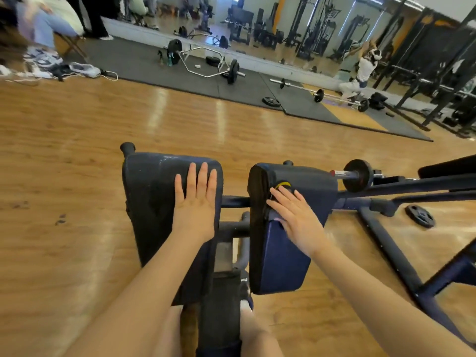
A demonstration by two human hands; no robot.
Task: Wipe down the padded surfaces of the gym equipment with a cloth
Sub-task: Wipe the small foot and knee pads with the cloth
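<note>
Navy vinyl pads, two of them side by side on a dark metal machine frame (381,228), low over the wood floor (77,176). Left pad (152,202) looks darker and scuffed near its top edge; right pad (291,253) is bluer, with a black side panel facing the gap. A crossbar runs between the two pads.

Left hand (195,207) lies flat on the left pad's right half, fingers straight and close together, palm down, holding nothing. Right hand (296,217) lies flat on the right pad near its left edge, fingers spread and straight. A yellow-and-black bit (282,185) shows just past the right fingertips; could be part of a cloth or a label, too small to tell. No clear cloth seen otherwise.

Around: a small weight plate (358,175) sits on a stub bar just right of the right pad, close to the right hand's side. Another plate (420,215) lies flat on the floor beyond the frame leg. Black rubber mats (144,60) farther out carry a hex bar (206,64) with plates, a straight barbell (316,92) and a loose plate (271,101). Mirror wall (322,29) behind reflects racks and a kneeling person in white. Seated person and bags and cables at the top left corner. Bare knees show at the bottom edge, straddling the frame's centre post.
</note>
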